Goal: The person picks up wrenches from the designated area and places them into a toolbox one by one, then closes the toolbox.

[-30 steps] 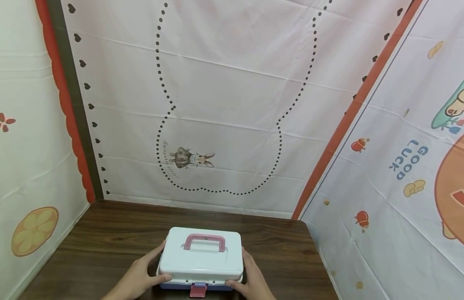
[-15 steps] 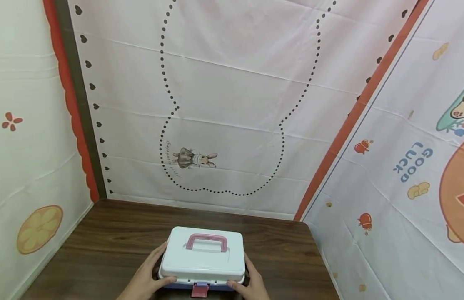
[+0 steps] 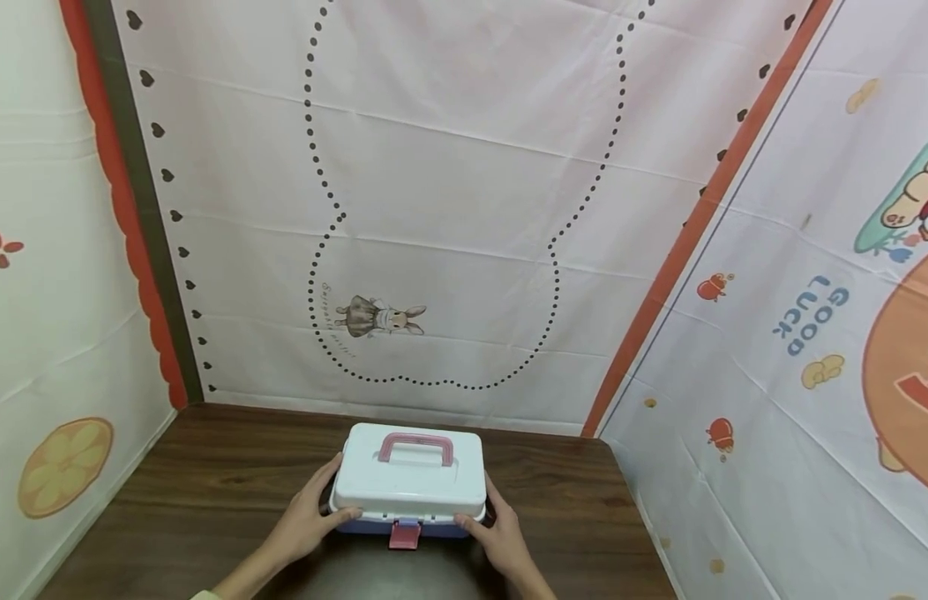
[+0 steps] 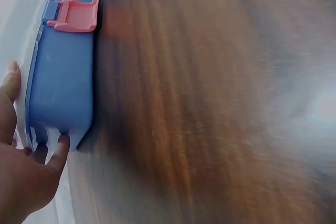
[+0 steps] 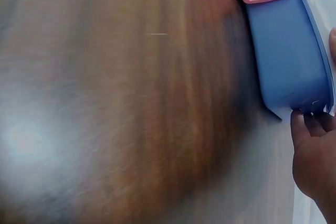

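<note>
A plastic storage box with a white lid (image 3: pixel 411 483) and a blue base (image 4: pixel 65 72) stands on the wooden table. Its pink carrying handle (image 3: pixel 416 442) lies on top of the lid. At the front, a pink latch (image 4: pixel 77 15) sticks outward, flipped away from the lid. My left hand (image 3: pixel 306 512) grips the box's left end, thumb on the front rim and fingertips against the side. The right hand (image 3: pixel 500 533) holds the opposite end in the same way. In both wrist views, fingers touch the end walls of the base. The inside of the box is hidden.
The dark wooden table (image 3: pixel 232 467) extends around the box. A printed cloth (image 3: pixel 449 192) hangs behind it, and further cloths close off the left side (image 3: pixel 52 333) and right side (image 3: pixel 734 358). Light glares off the tabletop in both wrist views.
The box has moved away from me toward the back of the table, with both hands still on its ends. More tabletop shows in front of it. The head view has shifted slightly.
</note>
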Action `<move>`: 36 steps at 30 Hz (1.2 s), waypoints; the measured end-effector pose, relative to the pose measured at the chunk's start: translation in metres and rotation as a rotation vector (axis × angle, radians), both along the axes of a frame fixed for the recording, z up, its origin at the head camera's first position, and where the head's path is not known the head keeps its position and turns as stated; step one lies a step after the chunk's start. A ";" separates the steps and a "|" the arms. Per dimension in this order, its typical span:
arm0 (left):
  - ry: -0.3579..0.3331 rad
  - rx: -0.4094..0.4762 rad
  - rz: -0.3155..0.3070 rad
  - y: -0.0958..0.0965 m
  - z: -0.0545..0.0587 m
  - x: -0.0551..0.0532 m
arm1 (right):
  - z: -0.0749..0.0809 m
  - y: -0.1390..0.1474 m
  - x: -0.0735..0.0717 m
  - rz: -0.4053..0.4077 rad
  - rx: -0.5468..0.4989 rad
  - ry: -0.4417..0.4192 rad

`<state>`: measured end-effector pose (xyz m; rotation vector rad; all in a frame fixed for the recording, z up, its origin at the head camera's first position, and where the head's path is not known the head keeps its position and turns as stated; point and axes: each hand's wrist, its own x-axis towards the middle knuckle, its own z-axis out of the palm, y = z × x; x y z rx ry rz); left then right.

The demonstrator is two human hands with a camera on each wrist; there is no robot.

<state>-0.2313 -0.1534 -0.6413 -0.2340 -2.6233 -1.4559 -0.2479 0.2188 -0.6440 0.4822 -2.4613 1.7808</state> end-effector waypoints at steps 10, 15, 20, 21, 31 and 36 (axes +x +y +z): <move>-0.020 0.052 -0.012 0.002 0.001 -0.023 | -0.006 -0.003 -0.023 -0.046 -0.066 -0.033; -0.025 0.025 0.005 0.002 0.000 -0.025 | -0.007 -0.004 -0.027 -0.046 -0.059 -0.056; -0.015 0.007 0.018 0.002 -0.002 -0.025 | -0.007 -0.006 -0.029 -0.054 -0.077 -0.058; -0.016 0.006 0.017 0.002 -0.002 -0.026 | -0.007 -0.006 -0.029 -0.062 -0.078 -0.060; -0.042 0.018 -0.002 0.002 0.000 -0.037 | -0.008 -0.009 -0.029 -0.134 -0.075 -0.051; -0.039 0.023 0.002 0.004 0.000 -0.037 | -0.010 -0.009 -0.030 -0.154 -0.059 -0.035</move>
